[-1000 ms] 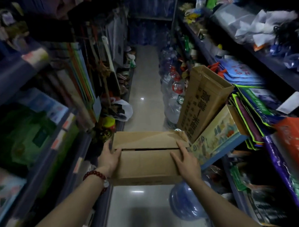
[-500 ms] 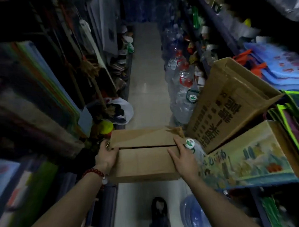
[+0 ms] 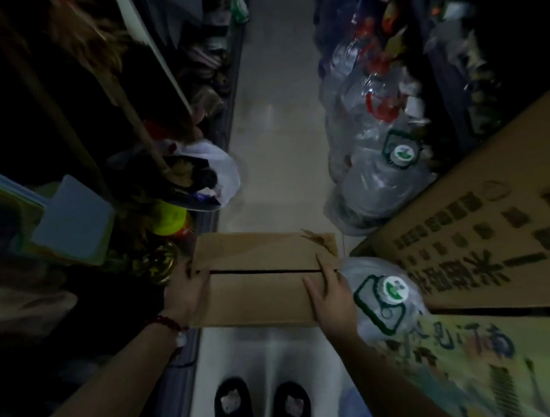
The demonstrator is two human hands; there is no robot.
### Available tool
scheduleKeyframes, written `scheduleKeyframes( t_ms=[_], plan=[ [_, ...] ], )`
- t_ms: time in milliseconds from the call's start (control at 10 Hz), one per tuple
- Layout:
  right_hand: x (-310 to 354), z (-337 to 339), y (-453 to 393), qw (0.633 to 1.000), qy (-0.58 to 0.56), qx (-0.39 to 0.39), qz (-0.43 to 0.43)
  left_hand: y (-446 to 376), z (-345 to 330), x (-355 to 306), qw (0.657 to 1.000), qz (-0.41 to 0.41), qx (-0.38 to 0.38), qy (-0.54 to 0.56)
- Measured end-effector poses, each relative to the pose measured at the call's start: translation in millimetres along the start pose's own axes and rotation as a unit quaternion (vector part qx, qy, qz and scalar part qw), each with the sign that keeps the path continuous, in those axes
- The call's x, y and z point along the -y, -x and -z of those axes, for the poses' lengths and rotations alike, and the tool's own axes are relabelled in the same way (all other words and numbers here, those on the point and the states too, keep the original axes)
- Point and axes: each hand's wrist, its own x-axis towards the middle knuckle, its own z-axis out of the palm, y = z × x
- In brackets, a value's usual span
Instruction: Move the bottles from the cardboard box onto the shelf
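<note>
A brown cardboard box (image 3: 261, 281) with its top flaps closed is held in the air over the aisle floor, in the middle of the head view. My left hand (image 3: 189, 294) grips its left side, a red bead bracelet on the wrist. My right hand (image 3: 332, 297) grips its right side, fingers lying over the top flap. No bottles from inside the box show. Dark shelves (image 3: 87, 197) line the left of the aisle.
Large clear water jugs (image 3: 376, 178) stand along the right side, one (image 3: 386, 301) just beside my right hand. A big printed carton (image 3: 489, 230) and a colourful box (image 3: 482, 366) jut out at right. A white bag (image 3: 221, 169) lies at left. My slippers (image 3: 263, 404) stand on the floor below.
The view has tilted down toward the floor, so my slippers now show. Both hands keep their grip on the box, which stays closed and sits lower in the aisle.
</note>
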Motion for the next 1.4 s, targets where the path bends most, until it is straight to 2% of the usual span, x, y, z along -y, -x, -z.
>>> scheduleKeyframes(
  t_ms=[100,300,500,700,900,1000,1100,1200,1300,1400],
  plan=[
    [-38,-51,-25,1.000,0.002,-0.005,-0.011,-44,-29,38,1.000,0.009,0.012,-0.006],
    [-118,-147,-74,0.999,-0.004,0.037,-0.015,-113,-87,120,0.999,0.017,0.030,0.038],
    [-174,-221,-108,1.000,0.001,0.023,-0.015,-173,-132,190,0.998,0.008,0.041,0.051],
    [-213,-259,-124,1.000,0.015,-0.002,-0.027,-208,-169,231,0.998,-0.009,0.047,0.040],
    [-224,-270,-126,1.000,0.011,-0.022,-0.015,-217,-183,256,0.997,-0.066,0.004,0.050],
    [-221,-269,-130,1.000,0.006,-0.019,-0.023,-216,-188,253,0.996,-0.086,-0.034,-0.001],
    [-211,-263,-135,0.999,-0.015,0.000,-0.043,-217,-189,237,0.995,-0.063,-0.050,-0.062],
    [-195,-242,-128,0.998,-0.004,0.027,-0.050,-204,-178,211,0.995,-0.025,-0.038,-0.087],
    [-163,-208,-118,0.996,0.027,0.064,-0.049,-177,-156,165,0.995,-0.025,-0.040,-0.086],
    [-123,-162,-95,0.994,0.036,0.083,-0.061,-132,-121,112,0.998,-0.004,0.000,-0.058]
  ],
)
